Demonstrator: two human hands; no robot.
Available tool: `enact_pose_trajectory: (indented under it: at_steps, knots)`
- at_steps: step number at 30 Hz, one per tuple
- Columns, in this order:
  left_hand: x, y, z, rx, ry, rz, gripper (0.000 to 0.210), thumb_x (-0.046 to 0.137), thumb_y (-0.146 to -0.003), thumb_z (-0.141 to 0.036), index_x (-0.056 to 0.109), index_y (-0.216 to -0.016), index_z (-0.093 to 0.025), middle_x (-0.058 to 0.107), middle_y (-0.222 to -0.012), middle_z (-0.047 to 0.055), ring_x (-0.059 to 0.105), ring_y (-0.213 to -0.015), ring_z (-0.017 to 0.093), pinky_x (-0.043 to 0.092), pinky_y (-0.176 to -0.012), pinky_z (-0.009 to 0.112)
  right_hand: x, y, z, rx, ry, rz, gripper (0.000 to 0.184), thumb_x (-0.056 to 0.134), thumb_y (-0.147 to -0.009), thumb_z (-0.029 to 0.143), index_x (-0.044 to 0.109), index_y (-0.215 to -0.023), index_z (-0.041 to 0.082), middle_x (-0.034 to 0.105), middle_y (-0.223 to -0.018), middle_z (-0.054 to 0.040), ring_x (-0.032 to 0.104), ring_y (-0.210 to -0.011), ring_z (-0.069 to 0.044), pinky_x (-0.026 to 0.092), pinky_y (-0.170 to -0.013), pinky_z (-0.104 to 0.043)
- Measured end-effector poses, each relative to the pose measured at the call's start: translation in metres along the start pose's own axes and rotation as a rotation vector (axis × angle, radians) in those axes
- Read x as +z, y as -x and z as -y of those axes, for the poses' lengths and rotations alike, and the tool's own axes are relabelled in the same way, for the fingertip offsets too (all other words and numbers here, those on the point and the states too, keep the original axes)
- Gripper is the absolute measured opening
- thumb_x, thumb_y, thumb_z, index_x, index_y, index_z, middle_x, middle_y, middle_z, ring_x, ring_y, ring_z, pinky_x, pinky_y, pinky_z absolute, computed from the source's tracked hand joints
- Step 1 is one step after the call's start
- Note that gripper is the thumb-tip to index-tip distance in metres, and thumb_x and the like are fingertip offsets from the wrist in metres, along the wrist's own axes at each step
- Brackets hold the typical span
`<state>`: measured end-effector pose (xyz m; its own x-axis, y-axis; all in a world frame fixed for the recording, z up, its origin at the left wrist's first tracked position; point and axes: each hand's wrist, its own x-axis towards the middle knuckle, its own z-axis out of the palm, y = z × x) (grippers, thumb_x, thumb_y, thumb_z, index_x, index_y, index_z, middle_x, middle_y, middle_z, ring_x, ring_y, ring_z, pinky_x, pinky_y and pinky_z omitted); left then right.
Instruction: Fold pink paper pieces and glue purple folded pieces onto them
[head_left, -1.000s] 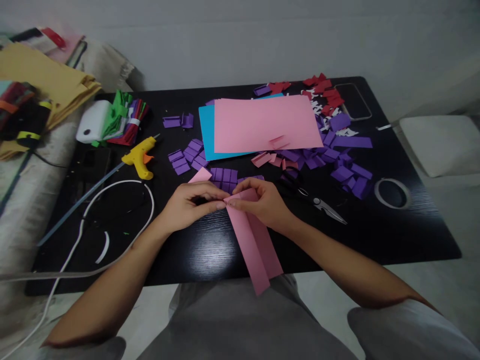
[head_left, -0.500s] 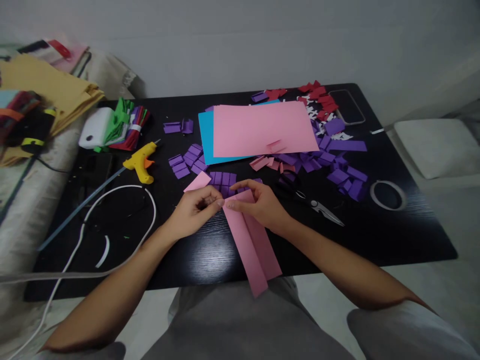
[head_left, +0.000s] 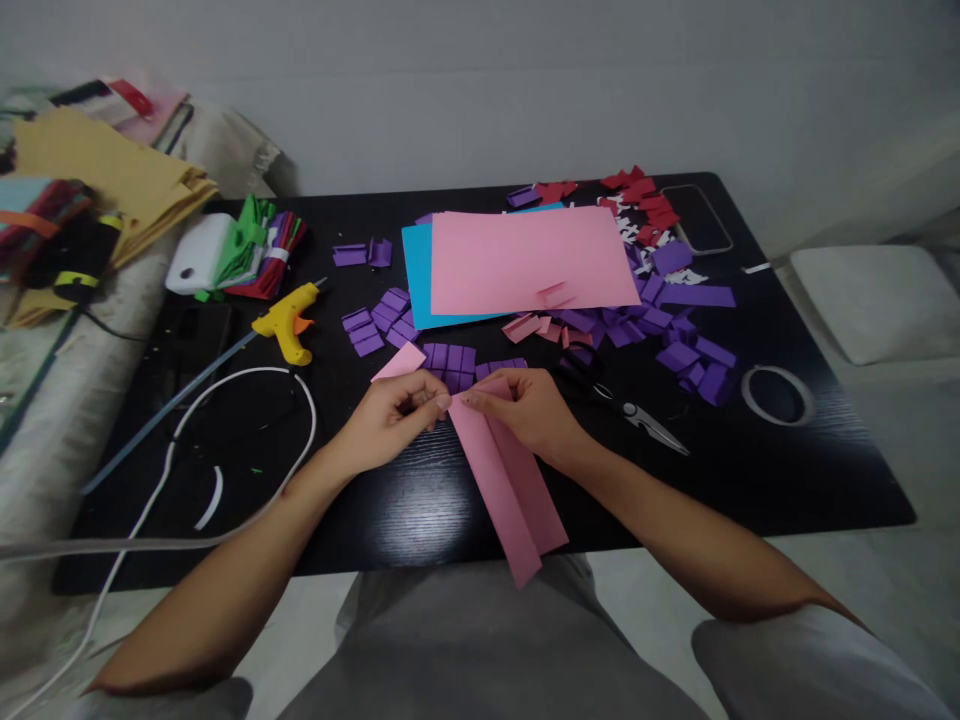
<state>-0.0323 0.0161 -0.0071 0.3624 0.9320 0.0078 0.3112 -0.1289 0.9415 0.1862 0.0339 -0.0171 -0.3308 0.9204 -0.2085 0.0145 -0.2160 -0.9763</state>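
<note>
A folded strip of pink paper (head_left: 495,475) slants down from my hands past the table's front edge, one long flap lying over the other. My right hand (head_left: 536,410) pinches its top end between thumb and fingers. At the upper left corner of the strip, my left hand (head_left: 397,415) is closed with thumb and fingertips pressed together on the paper's edge. A small pink paper piece (head_left: 400,361) lies just beyond my left hand. Creased purple paper pieces (head_left: 450,365) rest on the table behind both hands.
Black-handled scissors (head_left: 637,412) lie right of my right hand, with a tape roll (head_left: 744,395) beyond. Pink sheets (head_left: 525,260) overlap a blue sheet (head_left: 417,280) at the back. Leftward are a yellow glue gun (head_left: 289,322) and a looped white cable (head_left: 176,430).
My right hand's fingers have curled in closer on the top of the pink strip. The strip's lower end has shifted slightly right; the left hand stays almost in place.
</note>
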Motion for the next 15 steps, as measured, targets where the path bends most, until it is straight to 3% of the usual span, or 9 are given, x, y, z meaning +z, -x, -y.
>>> enact_pose_trajectory:
  at_steps: [5,9,15]
  knots:
    - [-0.0013,-0.0008,-0.0021,-0.016,0.003,-0.031,0.025,0.064,-0.098,-0.038,0.066,-0.086,-0.016,0.065,-0.070,0.000,0.061,-0.057,0.010,0.046,-0.053,0.019,-0.0023,0.0021,0.0017,0.083,-0.013,0.071,0.040,0.084,-0.077,0.056,0.077,-0.078,0.017,0.068,-0.072,0.0000,0.055,-0.064,-0.013,0.041,-0.058,-0.027]
    - [-0.0040,-0.0007,-0.0009,-0.020,-0.021,-0.045,0.025,0.064,-0.097,-0.037,0.065,-0.084,-0.017,0.063,-0.066,-0.001,0.060,-0.056,0.011,0.046,-0.053,0.020,-0.0035,0.0026,0.0008,0.107,0.040,0.089,0.042,0.085,-0.074,0.055,0.073,-0.072,0.015,0.059,-0.064,0.0030,0.046,-0.059,-0.011,0.033,-0.054,-0.026]
    - [0.0004,-0.0006,-0.0005,0.011,-0.046,-0.051,0.021,0.066,-0.096,-0.036,0.066,-0.087,-0.017,0.061,-0.070,-0.001,0.055,-0.059,0.011,0.043,-0.055,0.022,0.0001,0.0032,-0.0002,-0.014,0.085,0.075,0.032,0.085,-0.076,0.050,0.078,-0.080,0.019,0.068,-0.074,0.0005,0.058,-0.070,-0.015,0.045,-0.066,-0.029]
